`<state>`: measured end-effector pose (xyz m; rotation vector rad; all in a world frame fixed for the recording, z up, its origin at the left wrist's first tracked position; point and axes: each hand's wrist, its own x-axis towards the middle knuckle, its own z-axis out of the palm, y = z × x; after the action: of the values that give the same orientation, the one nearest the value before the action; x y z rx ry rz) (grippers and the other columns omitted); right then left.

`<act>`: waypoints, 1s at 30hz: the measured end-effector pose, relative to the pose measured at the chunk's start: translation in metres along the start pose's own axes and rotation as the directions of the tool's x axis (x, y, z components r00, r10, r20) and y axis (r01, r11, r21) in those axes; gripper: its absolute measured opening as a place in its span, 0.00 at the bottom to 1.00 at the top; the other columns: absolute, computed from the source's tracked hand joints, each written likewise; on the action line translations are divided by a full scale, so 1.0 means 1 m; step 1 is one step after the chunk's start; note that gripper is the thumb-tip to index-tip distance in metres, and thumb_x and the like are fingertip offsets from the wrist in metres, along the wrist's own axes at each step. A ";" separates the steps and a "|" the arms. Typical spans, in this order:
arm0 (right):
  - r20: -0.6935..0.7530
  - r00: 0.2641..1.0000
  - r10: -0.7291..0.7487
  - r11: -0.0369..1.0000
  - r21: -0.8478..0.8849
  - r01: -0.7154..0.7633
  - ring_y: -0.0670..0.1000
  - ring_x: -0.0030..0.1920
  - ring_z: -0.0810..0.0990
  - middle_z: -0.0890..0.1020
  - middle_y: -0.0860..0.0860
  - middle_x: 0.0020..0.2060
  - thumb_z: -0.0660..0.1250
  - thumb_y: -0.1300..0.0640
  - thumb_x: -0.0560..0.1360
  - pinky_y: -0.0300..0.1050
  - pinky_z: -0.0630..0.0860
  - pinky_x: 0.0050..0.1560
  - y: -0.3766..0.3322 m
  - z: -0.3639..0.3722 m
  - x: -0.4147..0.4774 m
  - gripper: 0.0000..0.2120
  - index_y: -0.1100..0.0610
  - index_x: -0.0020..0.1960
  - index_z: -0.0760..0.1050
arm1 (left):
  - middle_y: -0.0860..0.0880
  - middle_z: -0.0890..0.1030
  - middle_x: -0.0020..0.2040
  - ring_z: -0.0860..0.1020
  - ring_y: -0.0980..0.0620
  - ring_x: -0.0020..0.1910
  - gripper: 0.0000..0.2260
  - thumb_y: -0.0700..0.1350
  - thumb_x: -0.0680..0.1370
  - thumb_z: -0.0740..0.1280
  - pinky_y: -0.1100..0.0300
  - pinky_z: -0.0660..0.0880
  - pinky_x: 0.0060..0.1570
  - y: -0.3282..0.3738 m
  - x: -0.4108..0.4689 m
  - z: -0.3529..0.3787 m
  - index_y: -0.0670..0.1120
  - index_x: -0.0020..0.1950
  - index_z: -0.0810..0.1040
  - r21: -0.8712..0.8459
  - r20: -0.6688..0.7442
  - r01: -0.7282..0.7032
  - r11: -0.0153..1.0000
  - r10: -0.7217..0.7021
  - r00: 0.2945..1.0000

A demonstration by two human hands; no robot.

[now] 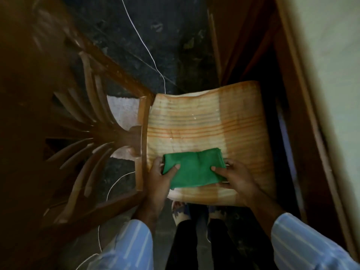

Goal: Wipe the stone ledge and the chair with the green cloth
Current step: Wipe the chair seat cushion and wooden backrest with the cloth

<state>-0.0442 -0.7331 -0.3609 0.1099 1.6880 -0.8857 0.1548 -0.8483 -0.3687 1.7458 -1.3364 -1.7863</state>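
A folded green cloth (194, 168) lies on the near part of the chair's striped orange and cream seat cushion (206, 125). My left hand (161, 176) grips the cloth's left edge, thumb on top. My right hand (233, 176) grips its right edge, thumb on top too. The chair's brown wooden backrest (93, 117) with curved slats stands to the left of the seat. No stone ledge can be made out in this view.
A dark stone floor (155, 45) lies beyond the chair, with a thin white cord (148, 49) running across it. A brown wooden frame (292, 94) and a pale wall (335, 75) close in on the right. My feet (181, 211) stand just below the seat.
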 end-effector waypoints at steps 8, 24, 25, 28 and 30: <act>-0.050 0.988 -0.146 0.982 0.116 0.151 0.42 0.33 0.86 0.85 0.52 0.43 0.71 0.63 0.81 0.35 0.81 0.30 -0.032 0.030 0.096 0.02 0.58 0.50 0.80 | 0.54 0.83 0.55 0.82 0.62 0.51 0.12 0.38 0.80 0.68 0.67 0.78 0.50 0.008 0.112 0.015 0.53 0.58 0.76 0.012 0.031 -0.108 0.994 0.107 0.994; -0.248 0.623 -0.741 0.409 -0.904 0.126 0.66 0.80 0.63 0.66 0.63 0.80 0.63 0.47 0.84 0.63 0.58 0.81 -0.007 -0.035 0.163 0.28 0.60 0.79 0.68 | 0.44 0.52 0.83 0.50 0.42 0.82 0.35 0.62 0.78 0.64 0.40 0.52 0.78 0.043 0.209 0.052 0.46 0.80 0.62 0.759 0.629 -0.625 -0.180 0.449 0.635; -0.223 0.612 -0.758 0.343 -0.936 0.084 0.65 0.83 0.60 0.63 0.63 0.82 0.60 0.45 0.85 0.64 0.54 0.82 0.006 -0.041 0.164 0.30 0.59 0.82 0.64 | 0.43 0.51 0.83 0.49 0.41 0.82 0.35 0.64 0.77 0.64 0.38 0.51 0.78 0.044 0.211 0.053 0.45 0.78 0.65 0.751 0.651 -0.607 -0.259 0.445 0.615; -0.165 0.564 -0.809 0.206 -0.978 0.009 0.62 0.85 0.54 0.57 0.59 0.85 0.52 0.40 0.86 0.63 0.51 0.84 0.031 -0.047 0.171 0.32 0.54 0.85 0.56 | 0.43 0.53 0.83 0.51 0.40 0.81 0.34 0.64 0.74 0.68 0.36 0.48 0.77 0.055 0.218 0.058 0.43 0.73 0.72 0.673 0.734 -0.631 -0.386 0.454 0.505; -0.183 0.517 -0.836 0.209 -0.978 -0.009 0.60 0.85 0.54 0.57 0.58 0.85 0.50 0.39 0.85 0.62 0.52 0.84 0.036 -0.046 0.177 0.32 0.53 0.85 0.55 | 0.43 0.56 0.82 0.52 0.41 0.81 0.32 0.60 0.73 0.69 0.38 0.48 0.78 0.058 0.221 0.062 0.44 0.72 0.73 0.597 0.800 -0.660 -0.455 0.397 0.450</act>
<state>-0.1209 -0.7455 -0.5302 -1.1182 2.8860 -0.0567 0.0304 -1.0216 -0.4708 0.3798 -3.2367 0.0576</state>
